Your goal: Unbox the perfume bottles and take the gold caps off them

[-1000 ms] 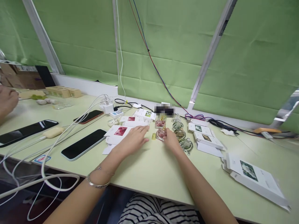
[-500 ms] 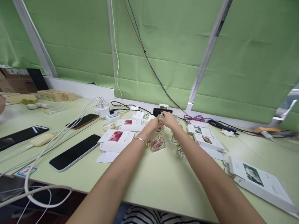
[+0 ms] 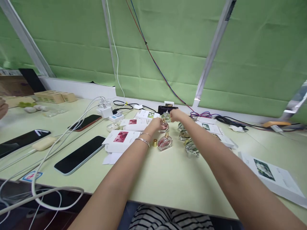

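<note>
My left hand (image 3: 155, 124), a bracelet on its wrist, is beside a pink glass perfume bottle (image 3: 164, 127) with its fingers drawn together; what they hold is too small to make out. Just right of a green-tinted perfume bottle (image 3: 166, 117) at the back is my right hand (image 3: 176, 115), its fingers curled closed and their contents hidden. Nearer me stands another pink perfume bottle (image 3: 165, 143), with a gold cap (image 3: 154, 142) on the table to its left. Several more perfume bottles (image 3: 192, 147) stand in a row under my right forearm.
White boxes with flower pictures (image 3: 123, 138) lie left of the bottles, others (image 3: 271, 175) right. Phones (image 3: 79, 155) and white cables (image 3: 64, 140) cover the left side. A dark phone (image 3: 163, 109) leans at the back. Another person's hand (image 3: 3, 108) shows at the far left edge.
My hands were together over the green bottle at the back. They have come apart: the left moved toward me and left, the right moved right, uncovering that bottle.
</note>
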`<action>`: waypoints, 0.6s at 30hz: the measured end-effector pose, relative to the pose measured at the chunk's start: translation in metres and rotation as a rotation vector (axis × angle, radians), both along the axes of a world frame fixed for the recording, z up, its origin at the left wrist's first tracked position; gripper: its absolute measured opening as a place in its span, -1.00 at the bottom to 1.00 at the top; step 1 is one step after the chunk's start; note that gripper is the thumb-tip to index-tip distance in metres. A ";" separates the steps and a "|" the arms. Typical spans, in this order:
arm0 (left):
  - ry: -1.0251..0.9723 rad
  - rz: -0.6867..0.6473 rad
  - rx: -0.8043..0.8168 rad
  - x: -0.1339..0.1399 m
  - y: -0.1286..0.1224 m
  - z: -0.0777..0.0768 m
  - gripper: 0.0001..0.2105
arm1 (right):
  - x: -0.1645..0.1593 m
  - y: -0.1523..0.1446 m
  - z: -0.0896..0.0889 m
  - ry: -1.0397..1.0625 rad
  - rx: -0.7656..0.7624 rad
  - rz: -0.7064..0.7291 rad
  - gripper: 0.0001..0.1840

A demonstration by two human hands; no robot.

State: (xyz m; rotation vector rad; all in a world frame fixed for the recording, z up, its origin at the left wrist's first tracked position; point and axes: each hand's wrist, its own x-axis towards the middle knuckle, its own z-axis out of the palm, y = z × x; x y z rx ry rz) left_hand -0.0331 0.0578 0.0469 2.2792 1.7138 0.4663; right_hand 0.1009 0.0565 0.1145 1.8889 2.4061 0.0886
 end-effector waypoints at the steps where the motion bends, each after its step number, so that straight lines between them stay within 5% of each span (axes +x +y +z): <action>1: 0.000 0.002 0.001 -0.001 -0.001 0.000 -0.76 | -0.002 -0.002 -0.010 -0.023 -0.040 0.008 -0.66; 4: -0.005 0.009 -0.002 -0.001 -0.002 0.001 -0.79 | -0.005 -0.006 -0.026 -0.069 -0.115 0.054 -0.66; 11: -0.005 0.057 -0.034 0.003 -0.001 0.002 -0.73 | -0.010 -0.002 0.003 -0.041 -0.029 0.210 -0.61; 18: -0.008 0.050 -0.053 0.002 -0.001 0.001 -0.66 | -0.033 -0.009 -0.006 -0.137 0.085 0.253 -0.74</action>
